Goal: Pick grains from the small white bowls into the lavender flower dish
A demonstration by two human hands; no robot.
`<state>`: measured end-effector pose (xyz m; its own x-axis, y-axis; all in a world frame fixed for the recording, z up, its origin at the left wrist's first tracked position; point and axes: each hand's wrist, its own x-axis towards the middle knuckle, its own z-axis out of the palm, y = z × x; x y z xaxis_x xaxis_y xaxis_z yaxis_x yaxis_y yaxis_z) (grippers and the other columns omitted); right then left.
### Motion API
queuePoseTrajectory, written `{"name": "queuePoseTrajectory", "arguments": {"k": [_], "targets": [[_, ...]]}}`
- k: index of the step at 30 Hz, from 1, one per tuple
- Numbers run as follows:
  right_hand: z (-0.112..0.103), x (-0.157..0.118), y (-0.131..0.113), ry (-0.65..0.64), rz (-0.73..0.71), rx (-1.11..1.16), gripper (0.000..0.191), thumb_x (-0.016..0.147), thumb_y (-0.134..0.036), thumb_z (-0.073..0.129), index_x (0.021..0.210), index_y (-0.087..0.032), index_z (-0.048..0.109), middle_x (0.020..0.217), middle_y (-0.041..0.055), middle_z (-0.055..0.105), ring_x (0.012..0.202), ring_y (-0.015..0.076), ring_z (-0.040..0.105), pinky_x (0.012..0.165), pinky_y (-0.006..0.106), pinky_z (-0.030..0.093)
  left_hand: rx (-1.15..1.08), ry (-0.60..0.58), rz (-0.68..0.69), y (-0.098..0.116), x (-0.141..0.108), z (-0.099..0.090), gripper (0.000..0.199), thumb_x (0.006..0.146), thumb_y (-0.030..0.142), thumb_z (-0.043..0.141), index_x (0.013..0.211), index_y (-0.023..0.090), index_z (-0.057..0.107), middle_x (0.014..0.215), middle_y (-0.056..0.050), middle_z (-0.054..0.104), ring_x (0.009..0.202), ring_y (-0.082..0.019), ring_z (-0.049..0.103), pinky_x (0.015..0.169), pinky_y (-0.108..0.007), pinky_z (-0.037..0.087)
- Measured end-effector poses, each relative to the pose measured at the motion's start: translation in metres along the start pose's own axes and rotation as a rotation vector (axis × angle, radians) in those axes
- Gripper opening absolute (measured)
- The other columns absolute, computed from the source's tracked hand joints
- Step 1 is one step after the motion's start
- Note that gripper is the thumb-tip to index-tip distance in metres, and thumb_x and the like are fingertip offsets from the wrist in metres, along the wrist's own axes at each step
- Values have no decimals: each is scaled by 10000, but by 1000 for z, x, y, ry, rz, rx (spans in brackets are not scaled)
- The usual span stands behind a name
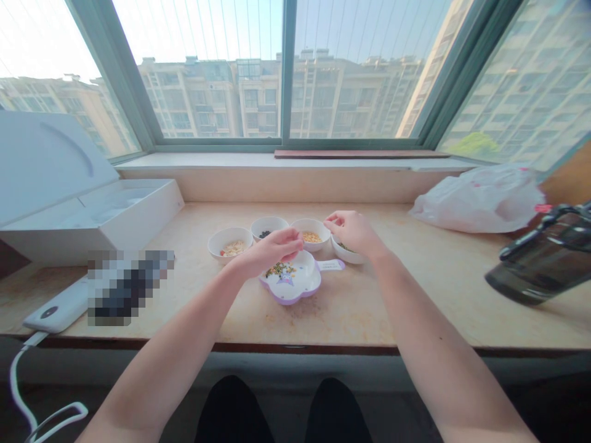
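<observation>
Over the back left of a white and purple flower-shaped dish (302, 284), my left hand (277, 247) is closed in a pinch. Whatever it may hold is too small or hidden to name. A small mixed heap of green and yellow grains (279, 271) lies in the dish. My right hand (354, 231), also pinched, hovers by the rims of the bowl of yellow kernels (311, 237) and the bowl of green beans (346, 248), partly covering the latter. Its fingertip contents cannot be made out. Behind my left hand stand a bowl of pale pieces (231, 247) and a bowl of black beans (265, 234).
An open white box (138, 212) stands at the left, with a white power bank (58, 311) and cable near the front edge. A blurred-out dark object (132, 286) lies beside it. At right are a plastic bag (475, 200) and a dark jug (538, 264). Windows rise behind.
</observation>
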<state>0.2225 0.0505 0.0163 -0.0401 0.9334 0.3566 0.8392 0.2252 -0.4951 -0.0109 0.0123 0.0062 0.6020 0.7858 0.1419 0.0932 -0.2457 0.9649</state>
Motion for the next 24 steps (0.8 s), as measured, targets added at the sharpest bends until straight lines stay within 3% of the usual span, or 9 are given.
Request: {"name": "queuePoseTrajectory", "arguments": {"k": [4, 11, 20, 24], "targets": [[3, -8, -16, -10, -177, 344, 235, 885, -375, 627, 922, -179, 750, 827, 48, 740, 710, 165, 626, 681, 294, 460, -386, -21, -43, 10, -3, 0, 327, 872, 421, 707, 828, 184, 486, 732, 40, 416, 641, -82, 396, 596, -221, 319], [8, -29, -45, -244, -242, 811, 308, 769, -431, 780, 951, -188, 729, 763, 4, 691, 595, 118, 591, 550, 249, 447, -589, 10, -71, 7, -2, -4, 281, 858, 351, 757, 853, 158, 552, 744, 35, 433, 643, -66, 411, 597, -209, 332], [19, -30, -47, -182, -210, 823, 361, 692, -492, 843, 873, -191, 760, 621, -9, 651, 540, 134, 590, 505, 257, 441, -660, 8, -90, 0, 0, -2, 258, 808, 278, 800, 850, 148, 581, 725, 31, 465, 650, -68, 460, 593, -206, 340], [22, -29, -47, -134, -246, 790, 324, 733, -492, 809, 834, -189, 758, 755, 26, 718, 591, 141, 620, 584, 285, 498, -614, 51, -95, 2, 1, 0, 288, 790, 295, 800, 812, 158, 547, 716, 37, 455, 624, -66, 440, 571, -208, 322]]}}
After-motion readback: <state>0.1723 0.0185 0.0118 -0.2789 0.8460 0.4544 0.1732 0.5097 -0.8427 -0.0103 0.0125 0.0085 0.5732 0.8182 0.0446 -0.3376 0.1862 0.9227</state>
